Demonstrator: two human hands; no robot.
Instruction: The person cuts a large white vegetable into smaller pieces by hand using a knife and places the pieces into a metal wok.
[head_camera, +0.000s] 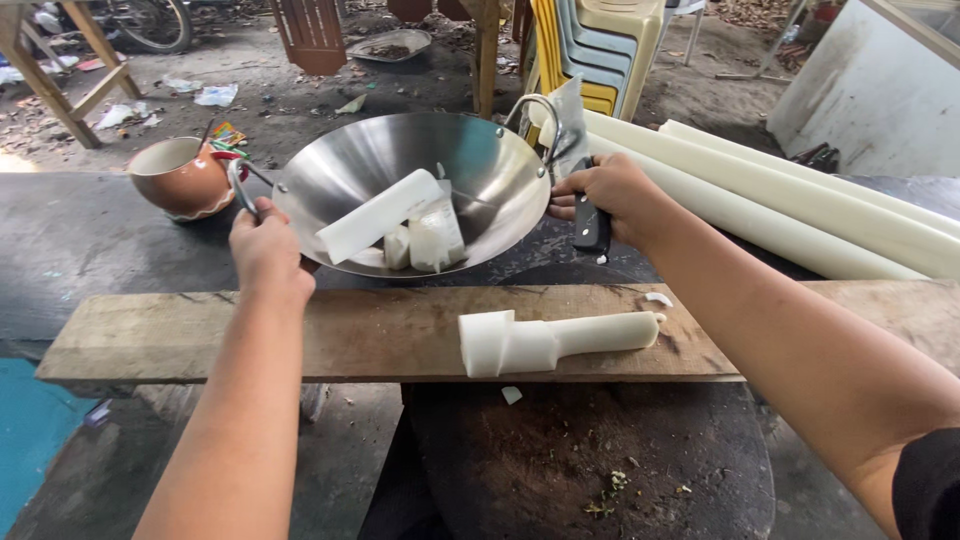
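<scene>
A shiny steel wok (480, 170) sits tilted toward me on the dark table, with several white cut chunks (400, 225) inside. My left hand (262, 248) grips the wok's left loop handle. My right hand (605, 195) is at the wok's right handle and holds a black-handled knife (590, 222), its blade pointing up behind the rim. A white stalk piece (555, 338) with a thicker cut end lies on the wooden plank (250, 335) in front of the wok.
Long white stalks (800, 210) lie across the table at the right. A brown and white bowl (178, 176) stands at the left. Stacked plastic chairs (600, 50), wooden legs and litter fill the dirt ground behind. A dark round surface (600, 460) lies below the plank.
</scene>
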